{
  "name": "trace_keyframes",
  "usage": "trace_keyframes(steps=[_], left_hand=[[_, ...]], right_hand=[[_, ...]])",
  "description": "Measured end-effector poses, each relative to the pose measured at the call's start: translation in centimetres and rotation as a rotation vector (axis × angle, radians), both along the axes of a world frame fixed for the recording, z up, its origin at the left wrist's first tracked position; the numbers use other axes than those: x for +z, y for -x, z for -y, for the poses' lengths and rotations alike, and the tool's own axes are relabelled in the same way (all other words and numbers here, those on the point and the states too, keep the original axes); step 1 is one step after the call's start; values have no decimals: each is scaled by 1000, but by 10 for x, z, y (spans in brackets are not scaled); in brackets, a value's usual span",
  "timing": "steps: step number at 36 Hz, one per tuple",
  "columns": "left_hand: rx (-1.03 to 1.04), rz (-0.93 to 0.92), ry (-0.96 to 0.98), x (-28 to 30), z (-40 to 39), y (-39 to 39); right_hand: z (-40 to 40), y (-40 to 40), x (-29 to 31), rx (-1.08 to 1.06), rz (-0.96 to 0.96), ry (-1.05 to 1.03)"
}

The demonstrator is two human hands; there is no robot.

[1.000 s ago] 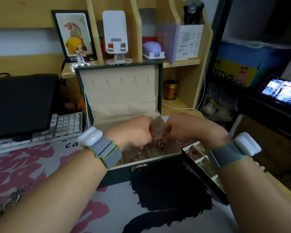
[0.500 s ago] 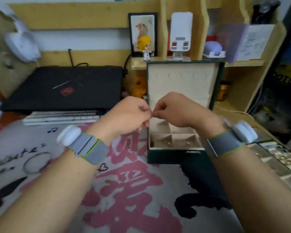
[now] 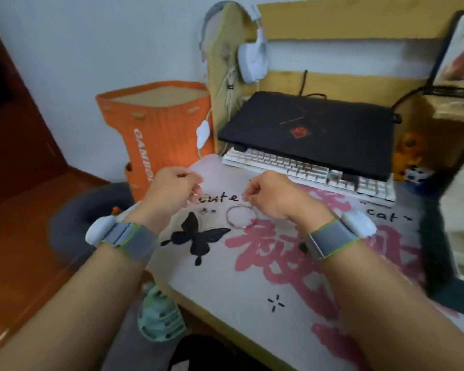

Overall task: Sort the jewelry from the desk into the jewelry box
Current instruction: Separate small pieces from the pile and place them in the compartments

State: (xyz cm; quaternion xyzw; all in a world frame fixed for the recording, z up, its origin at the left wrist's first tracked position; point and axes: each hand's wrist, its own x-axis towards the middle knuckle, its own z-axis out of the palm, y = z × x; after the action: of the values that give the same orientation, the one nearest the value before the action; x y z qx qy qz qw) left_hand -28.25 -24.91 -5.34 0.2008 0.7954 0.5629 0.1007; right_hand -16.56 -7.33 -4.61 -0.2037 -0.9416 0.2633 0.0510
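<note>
Both hands are held low over the desk mat (image 3: 252,290); left hand (image 3: 172,191) is curled, with something small and ring-like seemingly pinched at the fingertips, too blurred to confirm; right hand (image 3: 273,199) is curled just above a thin bangle (image 3: 240,216), contact with it cannot be told. The bangle is lying flat on the mat beside the black butterfly print (image 3: 198,236); a smaller piece (image 3: 203,211) is seen near it. A keyboard (image 3: 306,167) and closed laptop (image 3: 314,129) are set behind.
</note>
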Motion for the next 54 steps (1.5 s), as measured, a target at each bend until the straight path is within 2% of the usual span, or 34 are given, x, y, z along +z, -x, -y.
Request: trace_keyframes(steps=[8, 14, 17, 20, 28, 34, 46, 50, 54], left_hand=[[142, -99, -25, -54, -1, 34], [63, -112, -31, -58, 3, 38], [-4, -129, -20, -58, 6, 34], [-81, -184, 52, -61, 7, 31], [-199, -512, 405, -70, 4, 28], [-166, -501, 379, -69, 5, 30], [-67, -472, 360, -72, 5, 29], [-83, -474, 337, -73, 6, 30], [-153, -494, 339, -75, 5, 30]], right_hand=[[2, 48, -18, -47, -6, 34], [12, 56, -23, 77, -15, 61], [14, 55, -27, 99, -4, -1], [15, 56, -34, 92, -5, -30], [29, 59, -43, 162, -65, -123], [28, 60, -47, 161, -68, -142], [24, 55, -48, 183, -95, -393], [21, 55, -48, 200, -69, -374], [11, 57, -43, 180, -43, -191]])
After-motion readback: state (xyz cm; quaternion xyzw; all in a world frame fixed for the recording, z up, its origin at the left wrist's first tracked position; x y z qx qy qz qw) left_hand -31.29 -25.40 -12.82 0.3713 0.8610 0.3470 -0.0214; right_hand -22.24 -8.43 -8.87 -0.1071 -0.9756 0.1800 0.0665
